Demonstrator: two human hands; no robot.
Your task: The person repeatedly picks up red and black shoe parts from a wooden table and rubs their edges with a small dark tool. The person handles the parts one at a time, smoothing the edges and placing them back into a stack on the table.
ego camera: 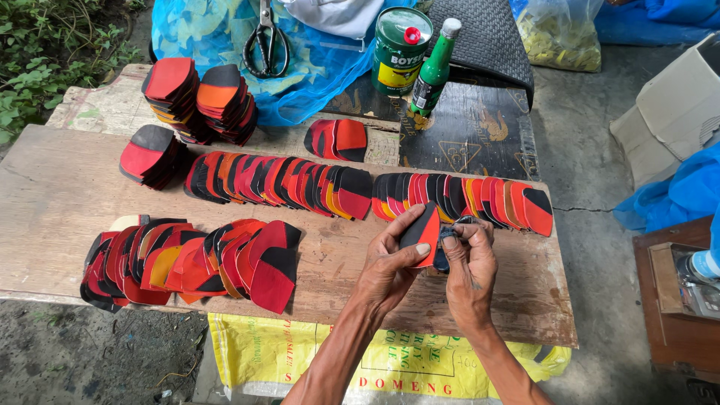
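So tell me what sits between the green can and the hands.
In the head view, a row of red-and-black pieces on the board lies between the can and the left hand and right hand.

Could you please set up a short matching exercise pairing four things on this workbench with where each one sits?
Things:
1. scissors
2. green can
3. green bottle
4. red-and-black piece

Places:
A. held in the left hand
B. on the blue netting
C. right of the can
D. left of the bottle, red cap lying on its lid

Pairs: 1-B, 2-D, 3-C, 4-A
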